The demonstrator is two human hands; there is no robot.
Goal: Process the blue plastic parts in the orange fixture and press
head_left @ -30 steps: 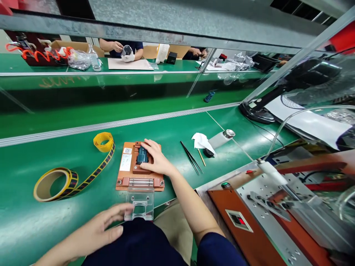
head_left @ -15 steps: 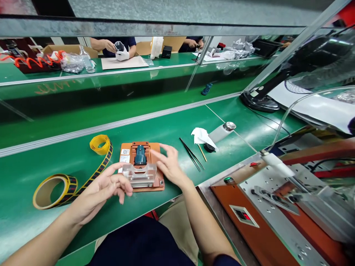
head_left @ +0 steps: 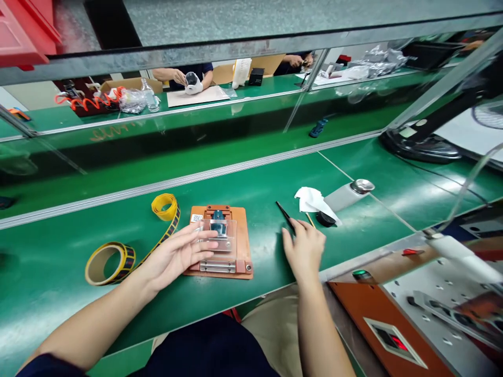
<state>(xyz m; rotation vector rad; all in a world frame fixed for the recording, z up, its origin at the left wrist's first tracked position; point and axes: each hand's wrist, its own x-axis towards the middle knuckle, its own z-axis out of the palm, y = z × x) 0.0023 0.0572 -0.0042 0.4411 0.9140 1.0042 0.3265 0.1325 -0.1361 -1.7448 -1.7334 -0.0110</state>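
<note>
At the near edge of the counter [head_left: 267, 283], an orange fixture [head_left: 242, 235] is set, its hinged clear cover [head_left: 230, 228] held out over the blue part [head_left: 218, 215] seated in it. The cover is overlapped by the left hand [head_left: 173, 259], its fingers spread wide; whether it is touched cannot be told. To the left, yellow label tape [head_left: 129, 256] is laid in two coils. At the near right corner, an orange-fronted machine [head_left: 377, 324] is placed. The black tweezers [head_left: 283, 210] are reached by the right hand [head_left: 304, 248], fingers curled; whether they are gripped cannot be told. Farther right, a white bottle [head_left: 340, 199] is placed beside crumpled tissue [head_left: 308, 199]. Beyond the far edge, a dark object is held by a person's gloved hand [head_left: 194, 88].
</note>
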